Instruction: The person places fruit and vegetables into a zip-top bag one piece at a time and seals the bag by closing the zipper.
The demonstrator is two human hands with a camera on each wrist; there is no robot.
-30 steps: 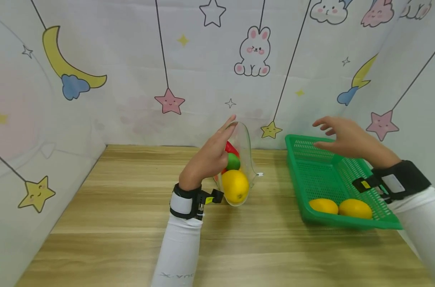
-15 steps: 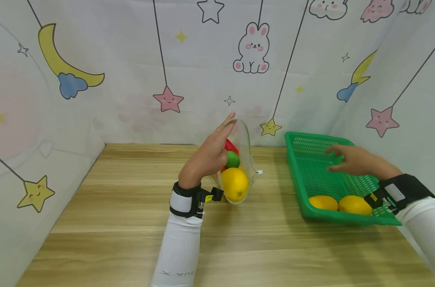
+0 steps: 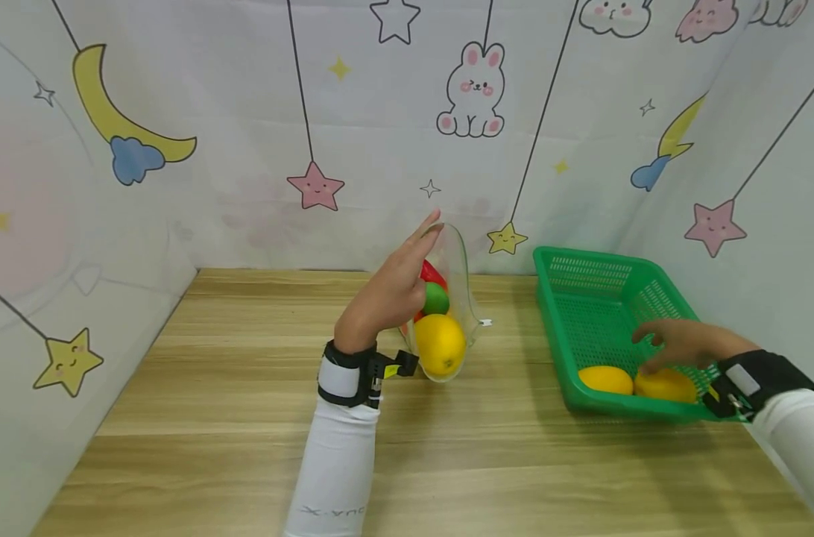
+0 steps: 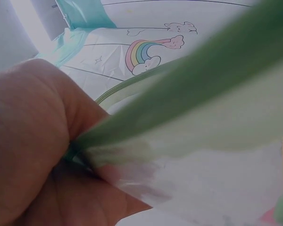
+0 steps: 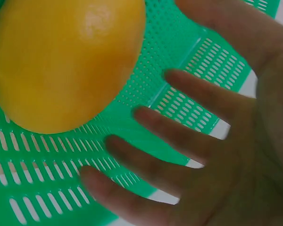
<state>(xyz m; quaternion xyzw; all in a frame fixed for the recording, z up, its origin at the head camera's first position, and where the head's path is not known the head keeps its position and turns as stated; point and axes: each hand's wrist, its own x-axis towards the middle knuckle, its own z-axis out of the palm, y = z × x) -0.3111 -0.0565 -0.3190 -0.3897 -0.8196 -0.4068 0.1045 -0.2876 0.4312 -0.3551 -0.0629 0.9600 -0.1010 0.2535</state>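
My left hand (image 3: 390, 294) grips the edge of a clear plastic zip bag (image 3: 459, 261) near the middle of the table. Its green zip strip (image 4: 179, 94) runs out from between thumb and fingers in the left wrist view. Inside the bag lie a yellow fruit (image 3: 440, 344), a round green fruit (image 3: 436, 299) and something red (image 3: 432, 274), partly hidden by the hand. My right hand (image 3: 692, 343) is inside the green basket (image 3: 556, 350), fingers spread and holding nothing. It is right over the right-hand yellow oval fruit (image 3: 667, 388); another yellow oval fruit (image 3: 604, 380) lies beside that one.
The basket has slotted walls and stands at the right of the wooden table (image 3: 246, 418). Behind the table hangs a white cloth (image 3: 393, 112) printed with stars and animals. A small white zip slider (image 3: 486, 322) sticks out from the bag's right side.
My right hand has come down from above the basket's back part, toward the front and right, to the right-hand yellow fruit. The left hand and bag stay put.
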